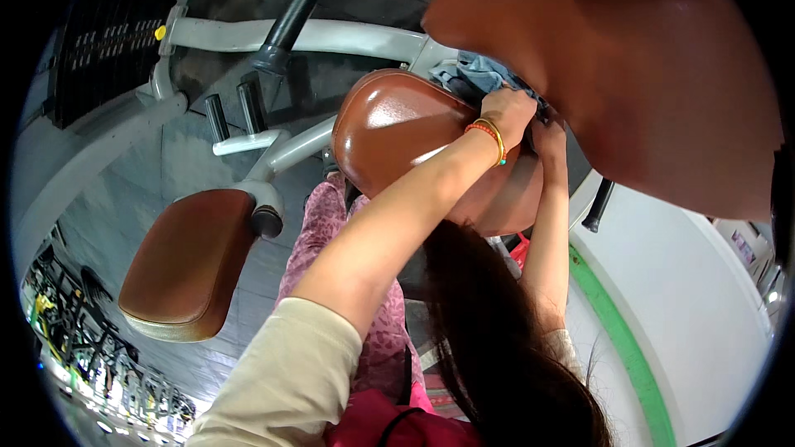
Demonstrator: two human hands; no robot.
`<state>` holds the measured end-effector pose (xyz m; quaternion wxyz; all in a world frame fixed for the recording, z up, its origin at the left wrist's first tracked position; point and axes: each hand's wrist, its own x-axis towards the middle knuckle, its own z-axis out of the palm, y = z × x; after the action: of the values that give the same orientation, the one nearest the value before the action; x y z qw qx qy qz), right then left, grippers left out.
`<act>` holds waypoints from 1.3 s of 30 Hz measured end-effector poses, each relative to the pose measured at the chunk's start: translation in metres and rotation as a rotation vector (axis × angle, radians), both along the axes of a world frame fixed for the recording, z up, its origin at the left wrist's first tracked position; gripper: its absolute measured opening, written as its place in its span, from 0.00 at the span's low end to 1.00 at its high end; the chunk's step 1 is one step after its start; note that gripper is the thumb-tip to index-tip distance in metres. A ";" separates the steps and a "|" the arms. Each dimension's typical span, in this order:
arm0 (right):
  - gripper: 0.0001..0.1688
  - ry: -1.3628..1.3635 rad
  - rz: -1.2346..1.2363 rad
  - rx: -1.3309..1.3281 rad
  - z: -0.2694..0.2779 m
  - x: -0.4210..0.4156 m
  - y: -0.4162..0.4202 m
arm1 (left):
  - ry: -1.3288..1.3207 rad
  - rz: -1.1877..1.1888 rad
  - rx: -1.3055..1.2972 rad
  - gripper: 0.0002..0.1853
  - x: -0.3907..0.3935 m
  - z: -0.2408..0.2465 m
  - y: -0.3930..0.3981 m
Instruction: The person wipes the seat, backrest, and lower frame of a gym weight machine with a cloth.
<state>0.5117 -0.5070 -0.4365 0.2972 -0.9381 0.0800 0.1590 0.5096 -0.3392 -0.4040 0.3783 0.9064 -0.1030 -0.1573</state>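
Note:
My left hand (510, 113), with a gold bangle and an orange bead bracelet (490, 129) at the wrist, is closed on a crumpled blue-grey cloth (481, 71). The cloth lies in the gap between a brown padded seat (404, 127) and the large brown backrest pad (596, 68) of a gym machine. Close beside it, my right hand (549, 136) reaches into the same gap. Its fingers are mostly hidden by the backrest edge, so its grip is unclear. My left forearm crosses above the seat.
A smaller brown pad (189, 264) and two black ribbed handles (233, 112) sit on the machine's pale metal frame (366, 37). A black bar (304, 9) curves overhead. Behind stands a weight stack (115, 43). A white surface with a green stripe (627, 335) borders the right.

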 end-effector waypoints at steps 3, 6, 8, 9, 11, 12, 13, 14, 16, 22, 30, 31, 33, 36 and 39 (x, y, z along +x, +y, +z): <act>0.25 0.034 0.010 0.008 -0.001 0.005 0.012 | -0.075 0.016 0.017 0.09 0.005 -0.002 0.019; 0.28 -0.078 0.078 -0.213 0.005 0.003 0.052 | -0.027 0.099 0.026 0.08 0.011 -0.011 0.048; 0.31 -0.134 0.101 -0.258 0.025 0.004 0.088 | -0.014 0.153 0.052 0.08 0.016 -0.021 0.065; 0.32 -0.098 0.106 -0.290 0.027 0.005 0.098 | -0.012 0.167 0.072 0.08 0.017 -0.029 0.073; 0.31 -0.047 0.111 -0.309 0.031 0.011 0.118 | -0.013 0.193 0.111 0.08 0.021 -0.035 0.079; 0.31 -0.079 0.114 -0.281 0.026 0.012 0.114 | -0.011 0.165 0.158 0.08 0.020 -0.033 0.078; 0.32 -0.111 0.116 -0.253 0.020 0.010 0.107 | -0.020 0.157 0.166 0.08 0.018 -0.028 0.072; 0.31 -0.096 0.077 -0.242 0.018 0.007 0.095 | -0.028 0.150 0.174 0.08 0.016 -0.023 0.061; 0.29 -0.038 0.003 -0.192 0.011 0.002 0.061 | 0.013 0.055 0.227 0.08 0.013 0.000 0.037; 0.28 0.081 -0.057 -0.242 0.017 0.003 0.067 | -0.068 -0.032 0.224 0.09 0.010 -0.003 0.027; 0.29 0.007 -0.043 -0.172 0.016 0.008 0.078 | -0.137 0.044 0.284 0.05 0.016 -0.017 0.033; 0.29 -0.006 -0.047 -0.135 0.012 0.004 0.060 | -0.201 0.006 0.277 0.05 0.012 -0.017 0.021; 0.30 -0.065 0.002 -0.216 0.008 0.005 0.052 | -0.175 0.002 0.273 0.06 0.015 -0.018 0.015; 0.31 0.053 0.018 -0.324 0.009 0.010 0.078 | -0.138 0.018 0.263 0.06 0.019 -0.018 0.036; 0.29 -0.146 0.068 -0.206 0.010 0.007 0.110 | -0.014 0.018 0.263 0.07 0.026 -0.025 0.077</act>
<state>0.5189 -0.3974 -0.4260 0.1987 -0.9749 0.0424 0.0913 0.5360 -0.2624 -0.4294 0.2568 0.9502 -0.0758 -0.1597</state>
